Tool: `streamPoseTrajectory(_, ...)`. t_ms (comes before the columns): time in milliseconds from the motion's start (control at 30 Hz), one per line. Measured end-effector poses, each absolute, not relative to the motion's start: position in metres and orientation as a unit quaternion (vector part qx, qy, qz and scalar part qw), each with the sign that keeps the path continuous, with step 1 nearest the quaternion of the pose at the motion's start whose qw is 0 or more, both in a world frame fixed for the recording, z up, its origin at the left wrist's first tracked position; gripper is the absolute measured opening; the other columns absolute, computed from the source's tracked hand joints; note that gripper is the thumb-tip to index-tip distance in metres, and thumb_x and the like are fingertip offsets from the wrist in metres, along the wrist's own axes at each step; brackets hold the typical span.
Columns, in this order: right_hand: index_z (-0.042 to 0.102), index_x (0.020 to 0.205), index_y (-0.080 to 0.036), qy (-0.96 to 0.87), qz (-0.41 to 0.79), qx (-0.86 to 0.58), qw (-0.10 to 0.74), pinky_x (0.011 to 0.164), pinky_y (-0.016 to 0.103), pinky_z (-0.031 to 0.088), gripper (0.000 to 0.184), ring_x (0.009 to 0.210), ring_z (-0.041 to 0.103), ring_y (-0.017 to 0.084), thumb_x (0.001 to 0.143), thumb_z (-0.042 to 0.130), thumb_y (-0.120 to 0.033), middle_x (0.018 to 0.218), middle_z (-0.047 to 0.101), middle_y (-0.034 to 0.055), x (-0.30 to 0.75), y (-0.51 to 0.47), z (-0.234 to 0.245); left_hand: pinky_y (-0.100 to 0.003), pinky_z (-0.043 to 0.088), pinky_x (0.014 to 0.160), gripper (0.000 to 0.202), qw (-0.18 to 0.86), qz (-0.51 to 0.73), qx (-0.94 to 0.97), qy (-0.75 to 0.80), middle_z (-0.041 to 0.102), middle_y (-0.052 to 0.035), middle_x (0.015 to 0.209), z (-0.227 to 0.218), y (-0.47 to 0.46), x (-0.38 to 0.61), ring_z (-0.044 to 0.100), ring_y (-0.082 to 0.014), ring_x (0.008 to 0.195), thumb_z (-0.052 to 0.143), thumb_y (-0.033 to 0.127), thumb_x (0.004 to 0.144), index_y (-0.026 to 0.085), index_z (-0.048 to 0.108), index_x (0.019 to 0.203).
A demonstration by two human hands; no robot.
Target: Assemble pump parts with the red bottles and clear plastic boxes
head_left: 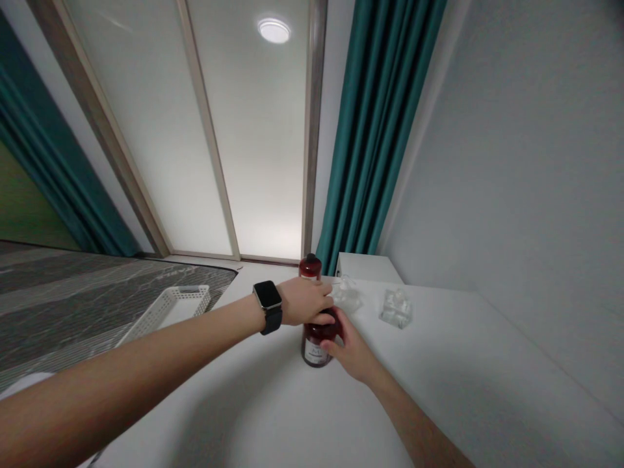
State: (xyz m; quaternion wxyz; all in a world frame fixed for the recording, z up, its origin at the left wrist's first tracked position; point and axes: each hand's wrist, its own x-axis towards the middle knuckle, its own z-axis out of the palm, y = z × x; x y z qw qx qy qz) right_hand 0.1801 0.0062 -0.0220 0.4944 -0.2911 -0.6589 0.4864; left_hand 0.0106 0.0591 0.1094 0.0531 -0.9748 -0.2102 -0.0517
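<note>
A dark red-brown bottle [316, 354] with a white label stands upright on the white table [273, 416]. My right hand [355, 351] wraps round its right side, thumb toward the front. From the left, my left hand [303, 301] reaches over the bottle's top with its fingers curled down on it. Those fingers hide the top, so a cap there cannot be made out. Just behind stands a second red-brown bottle [310, 266] with a black top, partly covered by my left hand. A black smartwatch [268, 296] is on my left wrist.
Crumpled clear plastic [347, 296] lies right of the bottles, and a clear, block-like item [395, 308] sits farther right. A white perforated basket [170, 305] is at the left. Behind the table are a white cabinet [368, 268] and a teal curtain [377, 130]; a wall rises at right.
</note>
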Motion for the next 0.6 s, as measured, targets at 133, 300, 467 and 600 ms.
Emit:
streamPoseTrajectory(133,0.044,0.138,-0.024,-0.657,0.504,-0.284,0.483,0.109,0.049,0.040,0.074,0.128,0.053,0.031,0.079,0.076,-0.054,0.138,0.056,0.0127,0.183,0.008,-0.020,-0.031,0.045,0.066,0.027,0.097,-0.014,-0.975,-0.199,0.064,-0.0088,0.096,0.111,0.056,0.014,0.062,-0.0231,0.080,0.064,0.043,0.092,0.017,0.069,0.089)
streamPoseTrajectory(300,0.048,0.136,-0.022,-0.653,0.512,-0.280,0.482,0.106,0.047,0.042,0.077,0.126,0.054,0.032,0.074,0.077,-0.058,0.135,0.058,0.0128,0.183,0.010,-0.019,-0.031,0.045,0.065,0.024,0.072,-0.043,-0.983,-0.161,0.063,-0.0081,0.096,0.107,0.061,0.011,0.060,-0.0229,0.082,0.065,0.041,0.092,0.018,0.066,0.086)
streamPoseTrajectory(467,0.047,0.138,-0.023,-0.650,0.522,-0.275,0.478,0.107,0.049,0.042,0.079,0.128,0.053,0.032,0.075,0.077,-0.058,0.137,0.058,0.0128,0.184,0.012,-0.022,-0.032,0.046,0.072,0.034,-0.041,-0.086,-0.983,-0.158,0.060,-0.0066,0.091,0.108,0.070,0.004,0.058,-0.0216,0.078,0.057,0.051,0.094,0.020,0.063,0.081)
streamPoseTrajectory(600,0.042,0.144,-0.025,-0.658,0.521,-0.290,0.460,0.113,0.052,0.036,0.081,0.134,0.048,0.032,0.077,0.076,-0.056,0.146,0.052,0.0123,0.189,0.009,-0.025,-0.034,0.047,0.077,0.036,-0.191,-0.250,-0.929,-0.194,0.059,-0.0056,0.093,0.091,0.063,-0.002,0.056,-0.0215,0.081,0.045,0.053,0.098,0.021,0.060,0.095)
